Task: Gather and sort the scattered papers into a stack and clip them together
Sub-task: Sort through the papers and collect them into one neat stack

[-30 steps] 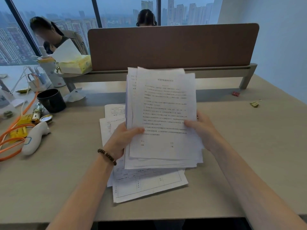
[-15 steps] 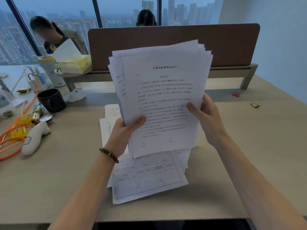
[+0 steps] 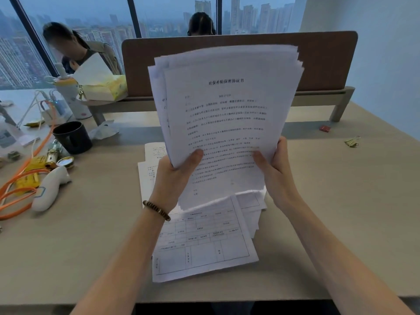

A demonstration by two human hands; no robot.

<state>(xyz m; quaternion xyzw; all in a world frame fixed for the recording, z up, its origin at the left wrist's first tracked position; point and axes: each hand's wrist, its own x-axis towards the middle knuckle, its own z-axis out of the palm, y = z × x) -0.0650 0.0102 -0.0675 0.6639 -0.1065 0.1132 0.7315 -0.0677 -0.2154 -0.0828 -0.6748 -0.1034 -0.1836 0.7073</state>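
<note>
Broadly, a beige desk (image 3: 329,212) fills the view, with a brown divider panel (image 3: 327,60) standing along its far edge. Raised upright above the middle of the desk is a sheaf of printed papers (image 3: 227,114), its top edges fanned unevenly and its bottom edge hanging just over more sheets. Those loose sheets (image 3: 202,244) lie flat on the desk beneath, the nearest one a ruled form tilted slightly. The left hand (image 3: 175,178) grips the sheaf's lower left edge, thumb pressed across the front page and fingers curled behind; a beaded bracelet (image 3: 156,210) circles that wrist. The right hand (image 3: 276,169) clasps the lower right edge the same way, thumb in front. Left of the papers sits a black mug (image 3: 72,137), and nearer, a white handheld device (image 3: 51,189) beside orange cables (image 3: 13,196). Far right, well apart from the papers, rest gold binder clips (image 3: 352,142) and a small red clip (image 3: 325,128).
</note>
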